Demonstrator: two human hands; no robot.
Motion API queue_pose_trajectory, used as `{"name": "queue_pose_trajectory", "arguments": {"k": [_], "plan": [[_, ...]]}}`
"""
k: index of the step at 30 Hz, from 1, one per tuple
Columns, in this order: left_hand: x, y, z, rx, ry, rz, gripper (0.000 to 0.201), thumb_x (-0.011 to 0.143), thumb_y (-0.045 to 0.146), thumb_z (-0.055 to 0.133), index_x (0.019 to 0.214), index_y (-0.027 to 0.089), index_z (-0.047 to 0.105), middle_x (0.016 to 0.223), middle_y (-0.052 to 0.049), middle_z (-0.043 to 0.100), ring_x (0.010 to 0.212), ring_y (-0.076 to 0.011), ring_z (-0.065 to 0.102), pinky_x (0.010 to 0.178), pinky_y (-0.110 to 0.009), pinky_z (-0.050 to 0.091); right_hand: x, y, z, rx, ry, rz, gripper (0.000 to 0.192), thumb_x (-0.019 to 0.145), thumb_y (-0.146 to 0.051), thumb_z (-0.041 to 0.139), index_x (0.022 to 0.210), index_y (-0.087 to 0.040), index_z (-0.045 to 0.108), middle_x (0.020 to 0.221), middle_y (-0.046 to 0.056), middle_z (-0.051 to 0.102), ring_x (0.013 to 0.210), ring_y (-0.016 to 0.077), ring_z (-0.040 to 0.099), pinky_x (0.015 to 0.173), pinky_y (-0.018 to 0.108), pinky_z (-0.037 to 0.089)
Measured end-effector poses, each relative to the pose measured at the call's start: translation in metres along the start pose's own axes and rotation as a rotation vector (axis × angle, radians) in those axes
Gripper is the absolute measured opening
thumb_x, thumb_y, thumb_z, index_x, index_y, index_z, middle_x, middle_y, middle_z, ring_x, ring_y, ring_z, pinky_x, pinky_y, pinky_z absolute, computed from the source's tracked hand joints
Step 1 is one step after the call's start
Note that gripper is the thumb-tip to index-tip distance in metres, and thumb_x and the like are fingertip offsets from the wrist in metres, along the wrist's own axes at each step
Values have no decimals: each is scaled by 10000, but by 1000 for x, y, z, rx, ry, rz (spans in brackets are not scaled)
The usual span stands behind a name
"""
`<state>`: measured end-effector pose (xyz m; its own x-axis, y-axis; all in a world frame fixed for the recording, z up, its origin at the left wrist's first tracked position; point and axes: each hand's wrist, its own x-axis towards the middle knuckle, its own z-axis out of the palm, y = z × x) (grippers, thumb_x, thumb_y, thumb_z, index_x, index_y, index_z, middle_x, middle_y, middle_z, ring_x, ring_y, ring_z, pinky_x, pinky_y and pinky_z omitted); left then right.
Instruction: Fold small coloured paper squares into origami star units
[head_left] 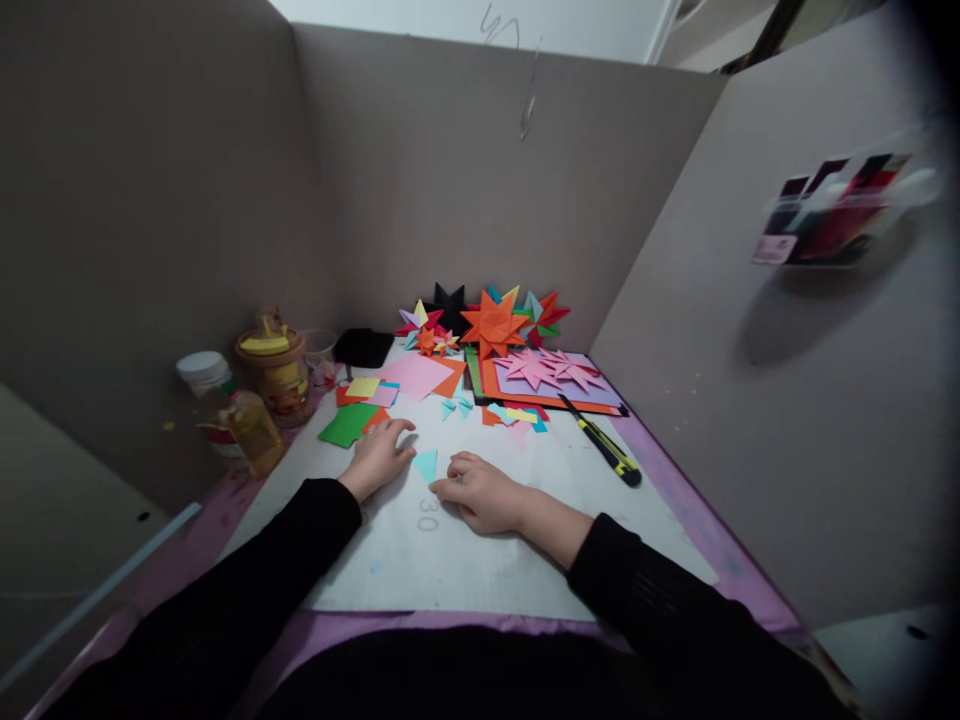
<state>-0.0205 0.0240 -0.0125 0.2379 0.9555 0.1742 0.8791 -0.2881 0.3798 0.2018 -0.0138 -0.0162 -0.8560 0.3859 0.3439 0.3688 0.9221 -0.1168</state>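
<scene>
A small light blue folded paper piece (426,465) lies on the white board between my hands. My left hand (376,458) rests to its left, fingers curved and apart, the thumb close to the paper's left edge. With fingers curled, my right hand (480,492) is at the paper's lower right corner, the fingertips closed on it. Two small light blue folded pieces (457,407) lie just beyond. A green paper sheet (348,425) sits beside my left hand.
A black and yellow utility knife (604,443) lies right. Pink paper stars (534,368) top stacked sheets, and an orange paper star (495,322) stands behind. At left are a glue bottle (255,430), a brown jar (277,370) and a black phone-like object (365,347). Grey panels surround the table.
</scene>
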Motion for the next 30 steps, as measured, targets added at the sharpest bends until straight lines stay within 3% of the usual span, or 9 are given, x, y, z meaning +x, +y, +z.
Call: {"name": "queue_pose_trajectory", "arguments": {"k": [6, 10, 12, 15, 18, 25, 30], "plan": [[-1, 0, 1, -32, 21, 20, 264, 784, 330, 516, 1024, 251, 594, 1090, -59, 576, 992, -244, 518, 821, -350, 377, -4, 4, 3, 261, 176, 45, 378, 665, -14, 468, 969, -195, 601, 926, 76, 586, 912, 188, 532, 843, 354, 430], [-3, 2, -1, -97, 35, 72, 250, 838, 348, 431, 900, 209, 631, 955, -61, 615, 916, -214, 537, 814, -323, 379, -2, 9, 3, 292, 313, 164, 342, 678, 8, 430, 914, -187, 584, 836, 61, 617, 901, 195, 528, 829, 376, 445], [-5, 5, -1, -82, 27, 101, 260, 806, 408, 479, 857, 203, 630, 945, -62, 609, 915, -221, 530, 824, -330, 374, -1, 11, 4, 281, 343, 216, 315, 689, 5, 433, 892, -186, 581, 818, 61, 612, 881, 197, 523, 805, 377, 454], [-9, 9, -1, -62, 3, 156, 269, 671, 445, 633, 788, 203, 614, 1019, -58, 583, 961, -241, 507, 852, -344, 358, 1, 12, 5, 272, 343, 246, 307, 697, 2, 449, 904, -181, 581, 828, 63, 602, 885, 197, 514, 792, 367, 456], [-10, 11, -2, -109, -53, 202, 214, 656, 396, 654, 713, 200, 589, 1000, -42, 590, 956, -227, 508, 842, -326, 356, 2, 11, 7, 282, 348, 279, 282, 717, -11, 473, 920, -173, 582, 835, 60, 598, 886, 191, 510, 801, 356, 448], [-11, 13, -4, -195, -142, 172, 262, 657, 298, 634, 877, 210, 524, 769, 13, 599, 735, -169, 529, 640, -257, 360, 10, 12, 14, 268, 309, 442, 201, 736, -146, 593, 934, -173, 570, 879, 54, 580, 925, 196, 495, 810, 351, 423], [-13, 10, 2, -290, -150, 138, 232, 663, 243, 609, 875, 212, 520, 689, 44, 567, 670, -139, 514, 601, -237, 352, 17, 7, 20, 234, 255, 567, 411, 629, -330, 729, 966, -181, 547, 941, 61, 549, 969, 231, 462, 814, 382, 411]]}}
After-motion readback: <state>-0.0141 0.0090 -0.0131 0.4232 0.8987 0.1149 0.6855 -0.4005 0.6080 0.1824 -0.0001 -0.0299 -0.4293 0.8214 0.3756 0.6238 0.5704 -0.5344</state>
